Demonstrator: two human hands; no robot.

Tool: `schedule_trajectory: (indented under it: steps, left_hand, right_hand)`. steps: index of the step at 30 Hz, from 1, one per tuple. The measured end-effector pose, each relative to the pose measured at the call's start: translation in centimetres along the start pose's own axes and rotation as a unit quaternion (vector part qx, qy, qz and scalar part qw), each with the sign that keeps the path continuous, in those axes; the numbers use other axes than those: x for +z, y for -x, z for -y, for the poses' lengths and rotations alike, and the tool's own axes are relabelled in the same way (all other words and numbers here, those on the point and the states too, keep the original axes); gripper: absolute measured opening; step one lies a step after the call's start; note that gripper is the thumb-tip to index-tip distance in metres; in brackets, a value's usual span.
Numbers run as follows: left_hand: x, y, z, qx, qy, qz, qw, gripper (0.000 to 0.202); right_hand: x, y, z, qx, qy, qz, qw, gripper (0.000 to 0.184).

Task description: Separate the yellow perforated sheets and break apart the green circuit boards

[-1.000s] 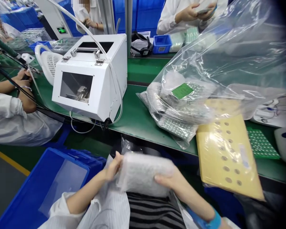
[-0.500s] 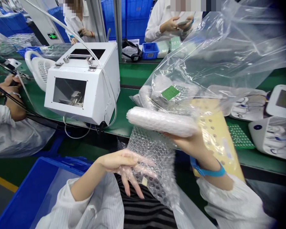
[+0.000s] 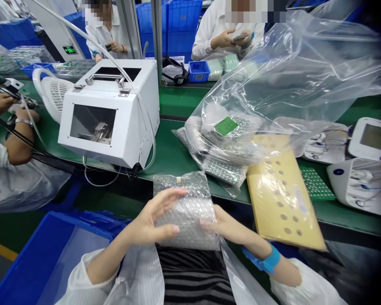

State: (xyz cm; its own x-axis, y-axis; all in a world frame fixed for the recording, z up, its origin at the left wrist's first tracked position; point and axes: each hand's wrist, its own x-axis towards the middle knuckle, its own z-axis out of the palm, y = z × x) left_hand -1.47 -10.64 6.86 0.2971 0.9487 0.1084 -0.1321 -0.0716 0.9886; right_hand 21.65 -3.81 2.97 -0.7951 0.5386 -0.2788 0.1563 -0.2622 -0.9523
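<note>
Bubble-wrap packet (image 3: 193, 235) is occupying the lower centre of the frame, lying in front of the striped shirt (image 3: 193, 279) and nearer the viewer than the green bench (image 3: 174, 156). The right hand (image 3: 220, 222) is gripping the packet at its right edge, its thumb lying across the upper face. The left hand (image 3: 149, 220) is extending open over the packet's left part, its thumb standing apart from the fingers; whether those fingers are pressing on the wrap, one cannot tell. A blue band (image 3: 269, 258) is encircling the right wrist.

Right of centre, a clear bag (image 3: 257, 101) is lying on the bench, bulging with wrapped pieces, its loose film spreading toward the upper right; a green card (image 3: 226, 126) is showing at its left part. A yellow envelope (image 3: 282, 203) is projecting over the bench's front edge, its upper end passing behind the bag. To its right, a green panel (image 3: 317, 184) is lying flat, just beside a white housing (image 3: 339, 186) at the right margin.

At left centre, a white machine (image 3: 95, 127) is standing on the bench. A blue bin (image 3: 25, 267) is filling the lower left corner. At the top, a person (image 3: 230, 38) is holding a pale object (image 3: 240, 36) in both hands.
</note>
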Motion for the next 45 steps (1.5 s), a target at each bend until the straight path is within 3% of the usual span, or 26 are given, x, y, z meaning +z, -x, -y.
schedule_trajectory:
  steps: [1,3,4,6,9,11,13,14,17,18,19,22,24,26,30,33,35,38,40,43,45]
  left_hand:
    - [0.2,0.6,0.4,0.023,-0.114,-0.029,0.993,0.067]
    - [0.5,1.5,1.2,0.058,-0.274,-0.126,0.952,0.081]
    - [0.7,1.9,1.6,0.056,-0.293,-0.179,0.938,0.095]
    - [1.0,2.4,2.3,-0.018,-0.214,-0.235,0.948,0.12]
    - [1.4,3.1,2.8,-0.156,-0.014,-0.167,0.974,0.132]
    - [1.5,3.7,3.0,-0.188,0.03,-0.121,0.974,0.133]
    - [1.6,4.2,3.1,-0.159,-0.001,-0.106,0.982,0.131]
    - [1.7,4.5,3.1,-0.127,-0.028,-0.094,0.987,0.127]
    - [1.6,4.8,3.3,-0.014,-0.094,-0.029,0.995,0.113]
    - [1.6,4.8,3.4,0.016,-0.099,0.001,0.995,0.109]
    - [1.5,4.8,3.5,0.03,-0.097,0.032,0.994,0.106]
    - [1.5,5.0,3.9,0.008,-0.089,0.096,0.991,0.1]
    - [1.5,5.4,4.2,-0.036,-0.1,0.096,0.99,0.098]
    - [1.7,5.8,4.5,-0.067,-0.099,0.069,0.99,0.101]
    - [1.9,5.7,4.0,-0.127,0.004,0.034,0.991,0.104]
    - [2.0,4.8,2.9,-0.195,0.117,0.045,0.973,0.078]
    - [2.1,4.2,2.2,-0.234,0.103,0.031,0.966,0.06]
    - [2.3,3.8,1.8,-0.267,0.025,0.011,0.963,0.038]
    - [2.4,3.7,1.7,-0.275,0.032,0.013,0.961,0.028]
    - [2.5,3.4,1.7,-0.284,0.065,0.017,0.956,0.028]
    - [2.5,3.3,1.7,-0.289,0.068,0.017,0.955,0.033]
  right_hand:
    - [0.3,0.2,-0.6,-0.001,-0.006,0.0,1.0,0.053]
    - [1.0,0.4,-1.5,-0.007,-0.022,0.0,1.0,0.054]
    - [1.3,0.6,-1.9,-0.01,-0.03,0.002,0.999,0.054]
    - [1.8,0.9,-2.3,-0.013,-0.046,0.012,0.999,0.055]
    - [1.5,1.4,-2.2,0.012,-0.042,0.054,0.998,0.051]
    - [0.3,1.7,-1.8,0.058,-0.045,0.124,0.99,0.05]
    - [-1.6,1.7,-1.2,0.101,-0.056,0.179,0.977,0.045]
    - [-2.6,1.6,-0.8,0.11,-0.06,0.164,0.978,0.04]
    - [-4.3,1.2,0.8,0.092,-0.054,-0.002,0.994,0.039]
    - [-4.3,1.0,1.4,0.073,-0.042,-0.026,0.996,0.044]
    - [-4.0,0.9,2.1,0.052,-0.022,-0.01,0.998,0.049]
    - [-2.1,0.6,4.0,0.01,0.074,0.139,0.987,0.051]
    - [-0.8,0.6,4.8,0.01,0.123,0.171,0.978,0.04]
    - [0.2,0.6,5.3,0.02,0.139,0.151,0.978,0.03]
    - [0.8,0.4,5.1,0.076,0.1,0.124,0.984,0.035]
    - [1.1,0.2,4.1,0.108,0.053,0.12,0.985,0.032]
    - [1.5,0.0,3.3,0.106,0.042,0.113,0.987,0.026]
    - [1.8,0.0,2.5,0.063,0.081,0.1,0.99,0.02]
    - [1.8,0.1,2.3,-0.001,0.131,0.087,0.988,0.018]
    - [1.4,0.2,2.4,-0.107,0.221,0.077,0.966,0.017]
    - [1.1,0.2,2.6,-0.135,0.262,0.093,0.951,0.02]
